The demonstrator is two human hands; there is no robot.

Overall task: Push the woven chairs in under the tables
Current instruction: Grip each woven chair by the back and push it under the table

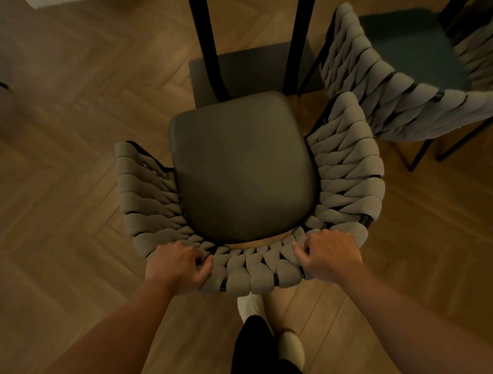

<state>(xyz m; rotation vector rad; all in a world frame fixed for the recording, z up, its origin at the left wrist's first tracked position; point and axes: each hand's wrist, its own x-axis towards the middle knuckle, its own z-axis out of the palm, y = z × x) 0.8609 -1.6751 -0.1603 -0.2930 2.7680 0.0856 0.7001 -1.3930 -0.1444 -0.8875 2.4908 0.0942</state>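
A grey woven-backed chair with a dark padded seat [244,169] stood on the brown herringbone wood floor [63,170], its seat front just short of two black table legs [206,43]. The left hand [176,266] and right hand [330,254] each had fingers curled tight over the woven top rail. A second grey woven chair with a dark green seat [401,88] stood just beside it, to the right.

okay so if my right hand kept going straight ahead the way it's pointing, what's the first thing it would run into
The right hand points forward over the woven chair back it grips. Straight ahead it would probably meet the dark seat cushion first, though depth is hard to judge.
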